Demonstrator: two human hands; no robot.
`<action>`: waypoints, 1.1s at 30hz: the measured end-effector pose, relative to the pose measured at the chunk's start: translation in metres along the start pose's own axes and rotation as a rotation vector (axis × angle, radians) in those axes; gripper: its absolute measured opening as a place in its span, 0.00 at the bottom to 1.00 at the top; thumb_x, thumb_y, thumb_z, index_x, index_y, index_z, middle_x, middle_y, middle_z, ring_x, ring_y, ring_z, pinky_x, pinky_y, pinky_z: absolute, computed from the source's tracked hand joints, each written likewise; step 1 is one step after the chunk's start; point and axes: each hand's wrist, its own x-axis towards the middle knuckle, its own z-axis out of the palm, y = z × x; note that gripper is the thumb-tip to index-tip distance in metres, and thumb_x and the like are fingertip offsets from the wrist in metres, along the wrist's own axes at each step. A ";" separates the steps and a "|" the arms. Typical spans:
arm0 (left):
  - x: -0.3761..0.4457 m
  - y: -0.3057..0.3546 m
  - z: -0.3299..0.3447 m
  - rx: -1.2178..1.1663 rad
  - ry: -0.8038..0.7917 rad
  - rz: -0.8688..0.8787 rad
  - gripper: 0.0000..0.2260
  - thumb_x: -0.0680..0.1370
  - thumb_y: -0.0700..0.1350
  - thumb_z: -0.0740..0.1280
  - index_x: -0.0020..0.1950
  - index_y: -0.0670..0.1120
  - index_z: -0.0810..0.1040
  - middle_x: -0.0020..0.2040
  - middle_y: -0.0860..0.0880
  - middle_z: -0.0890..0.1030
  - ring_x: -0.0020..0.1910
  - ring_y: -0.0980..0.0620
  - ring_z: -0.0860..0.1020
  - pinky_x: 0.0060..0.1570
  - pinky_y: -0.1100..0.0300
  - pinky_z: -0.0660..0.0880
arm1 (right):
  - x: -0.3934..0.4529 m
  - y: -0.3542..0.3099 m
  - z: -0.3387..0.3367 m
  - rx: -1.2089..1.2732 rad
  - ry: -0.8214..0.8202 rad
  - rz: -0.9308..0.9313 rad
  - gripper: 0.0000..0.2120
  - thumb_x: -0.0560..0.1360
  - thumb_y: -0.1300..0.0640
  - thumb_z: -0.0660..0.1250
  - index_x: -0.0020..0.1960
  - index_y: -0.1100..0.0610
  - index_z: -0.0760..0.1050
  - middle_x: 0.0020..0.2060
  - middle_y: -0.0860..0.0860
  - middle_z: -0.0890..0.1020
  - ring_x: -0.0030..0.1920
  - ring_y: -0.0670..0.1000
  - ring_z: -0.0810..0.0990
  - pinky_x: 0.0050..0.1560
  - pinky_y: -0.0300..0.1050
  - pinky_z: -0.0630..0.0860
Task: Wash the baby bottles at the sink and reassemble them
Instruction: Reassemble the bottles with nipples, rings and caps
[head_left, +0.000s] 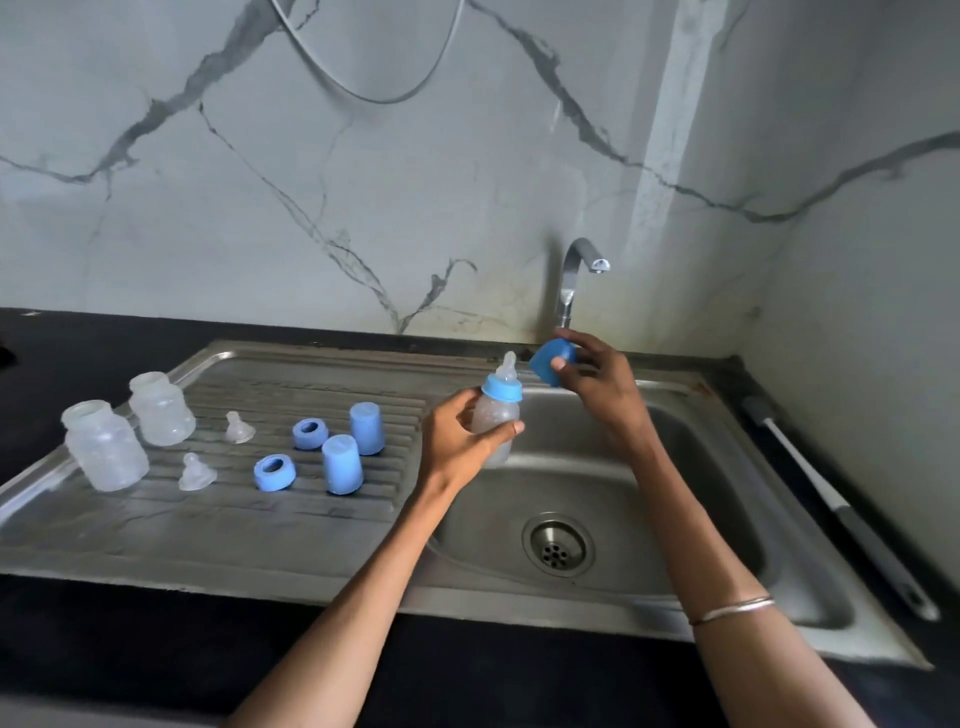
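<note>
While both hands work above the steel sink, the parts lie thus:
Left hand: fingers and thumb curled round the assembled bottle, upright over the basin, teat and blue ring on.
Right hand: pinches a blue cap, at 1 o'clock from the bottle, apart from the teat.
Drainboard, at 9 o'clock: two bare bottles, two teats, two rings, two caps.
Tap: at 12 o'clock, no water visible.
Brush: at 3 o'clock on the counter.
</note>
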 end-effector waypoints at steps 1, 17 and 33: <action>0.000 -0.003 0.003 0.023 -0.024 -0.012 0.25 0.58 0.56 0.80 0.52 0.50 0.84 0.46 0.53 0.86 0.47 0.53 0.84 0.52 0.52 0.81 | -0.002 -0.001 -0.004 0.024 0.018 -0.005 0.19 0.76 0.59 0.71 0.66 0.54 0.77 0.56 0.54 0.82 0.53 0.49 0.82 0.50 0.38 0.79; 0.009 -0.015 0.014 0.232 -0.188 0.082 0.23 0.61 0.55 0.80 0.53 0.51 0.84 0.44 0.54 0.86 0.43 0.53 0.84 0.47 0.49 0.81 | -0.018 0.008 -0.001 -0.006 -0.096 -0.001 0.17 0.75 0.55 0.73 0.63 0.53 0.78 0.57 0.47 0.83 0.55 0.45 0.82 0.56 0.44 0.80; 0.010 -0.016 0.004 0.367 -0.126 0.230 0.15 0.66 0.53 0.78 0.47 0.47 0.83 0.36 0.52 0.81 0.36 0.50 0.79 0.38 0.50 0.77 | -0.025 0.010 0.021 -0.036 -0.103 0.048 0.18 0.72 0.54 0.76 0.60 0.55 0.78 0.54 0.48 0.83 0.53 0.46 0.82 0.52 0.39 0.80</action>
